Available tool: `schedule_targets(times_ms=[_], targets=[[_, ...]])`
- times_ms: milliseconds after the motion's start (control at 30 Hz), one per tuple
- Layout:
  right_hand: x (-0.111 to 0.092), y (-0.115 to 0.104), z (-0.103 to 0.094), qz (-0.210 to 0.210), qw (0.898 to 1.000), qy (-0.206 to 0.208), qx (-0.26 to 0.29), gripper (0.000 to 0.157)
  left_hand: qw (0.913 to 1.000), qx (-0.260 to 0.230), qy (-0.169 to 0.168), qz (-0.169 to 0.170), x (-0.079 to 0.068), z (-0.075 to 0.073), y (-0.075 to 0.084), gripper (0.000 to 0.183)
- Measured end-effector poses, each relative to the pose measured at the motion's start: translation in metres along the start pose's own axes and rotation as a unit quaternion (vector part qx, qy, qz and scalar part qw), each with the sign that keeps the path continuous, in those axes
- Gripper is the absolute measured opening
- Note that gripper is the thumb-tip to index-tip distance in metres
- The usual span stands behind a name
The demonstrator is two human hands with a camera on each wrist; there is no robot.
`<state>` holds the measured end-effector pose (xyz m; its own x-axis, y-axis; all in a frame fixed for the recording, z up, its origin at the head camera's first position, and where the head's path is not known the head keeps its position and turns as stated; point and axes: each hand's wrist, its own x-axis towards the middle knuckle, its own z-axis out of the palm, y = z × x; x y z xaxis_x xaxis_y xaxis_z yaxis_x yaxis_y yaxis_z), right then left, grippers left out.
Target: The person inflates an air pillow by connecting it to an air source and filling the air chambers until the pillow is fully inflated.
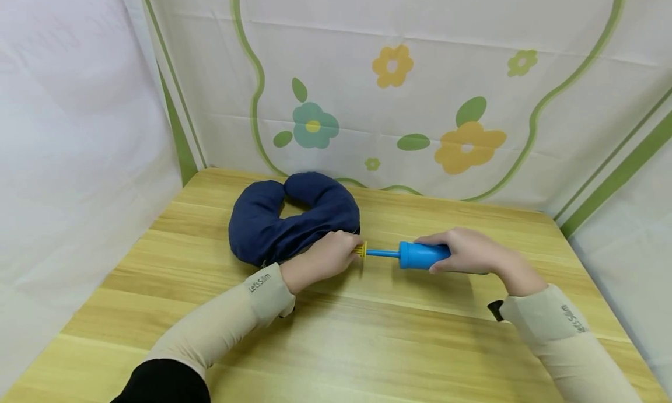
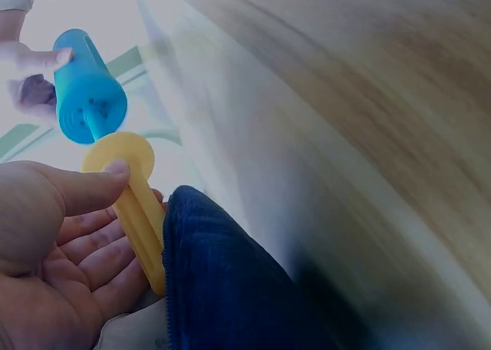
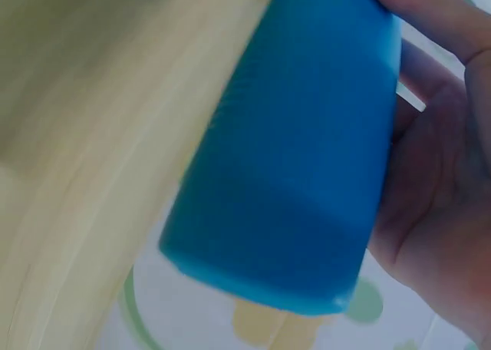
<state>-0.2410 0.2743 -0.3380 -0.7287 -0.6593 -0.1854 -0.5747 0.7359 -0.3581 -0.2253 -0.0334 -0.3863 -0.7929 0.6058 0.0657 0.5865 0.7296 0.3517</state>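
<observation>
- Beige sleeves (image 1: 210,324), nearest the camera, reach over the table (image 1: 409,344) from both sides.
- The left hand (image 1: 324,257) pinches a yellow piece (image 2: 140,219), thumb on one side, fingers behind; in the head view the hand hides most of it.
- The right hand (image 1: 475,252) is clasped around the blue barrel (image 1: 422,256) of a pump, held between thumb and fingers.
- A thin blue rod (image 1: 383,253) joins barrel and yellow piece, spanning the gap between the hands.
- The navy neck pillow (image 1: 315,222) lies on the table just beyond the left hand, which covers part of its near edge; whether the yellow piece enters it cannot be told.
- Behind stands a flowered cloth (image 1: 341,47).
</observation>
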Motion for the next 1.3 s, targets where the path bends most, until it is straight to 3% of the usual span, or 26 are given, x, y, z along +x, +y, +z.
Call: schedule_targets(times_ms=[167,300,567,967,1167,1300], targets=[[-0.014,0.011,-0.008,0.014,1.000,-0.007,0.016,0.061,1.0000,-0.006,-0.001,-0.007,0.000,0.000,0.002,0.025],[-0.018,0.007,-0.006,0.008,1.000,0.009,-0.005,0.060,1.0000,0.000,0.003,-0.005,-0.001,0.001,0.004,0.025],[0.001,-0.013,0.016,-0.052,0.996,0.042,-0.057,0.059,0.9990,0.035,0.026,0.013,-0.002,0.007,0.007,0.011],[0.035,-0.040,0.040,-0.073,0.991,0.064,-0.092,0.059,0.9957,0.088,0.022,0.017,-0.003,0.010,0.011,0.004],[0.036,-0.041,0.043,-0.072,0.989,0.082,-0.097,0.060,0.9939,0.100,0.045,0.012,-0.005,0.007,0.011,0.002],[0.027,-0.034,0.040,-0.060,0.993,0.069,-0.074,0.060,0.9945,0.092,0.045,0.022,-0.005,0.008,0.009,0.005]])
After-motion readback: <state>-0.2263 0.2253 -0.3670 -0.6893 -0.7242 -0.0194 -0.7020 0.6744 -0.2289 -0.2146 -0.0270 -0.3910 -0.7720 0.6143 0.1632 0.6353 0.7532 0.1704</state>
